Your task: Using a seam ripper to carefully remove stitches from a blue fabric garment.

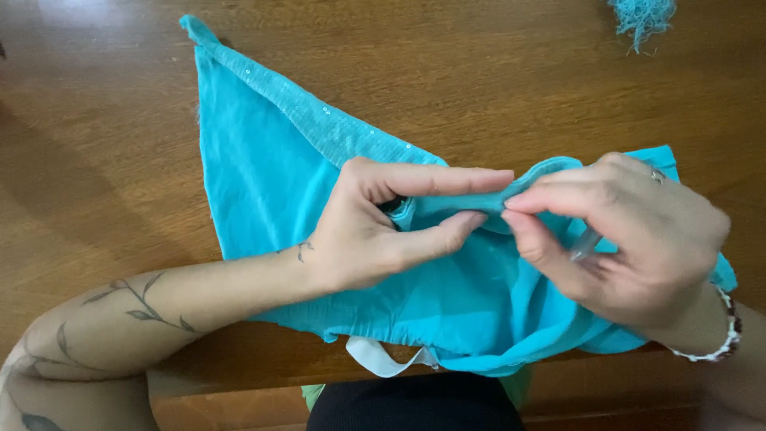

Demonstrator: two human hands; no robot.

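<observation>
Both hands pinch 1 rolled edge of the blue cloth (271, 183): left hand (367, 231), right hand (630, 239). Best to keep that fold tight and flat on the bench (96, 144).

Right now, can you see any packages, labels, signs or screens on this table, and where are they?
None in view: no package, label, sign or screen.
Cloth: turquoise fabric with a sequinned strip, spread on the wooden table.
Left hand and right hand: both pinch a rolled fold of the cloth.
Thread tuft: turquoise, at the table's far right edge.
White strip: hangs below the cloth's near edge.
</observation>
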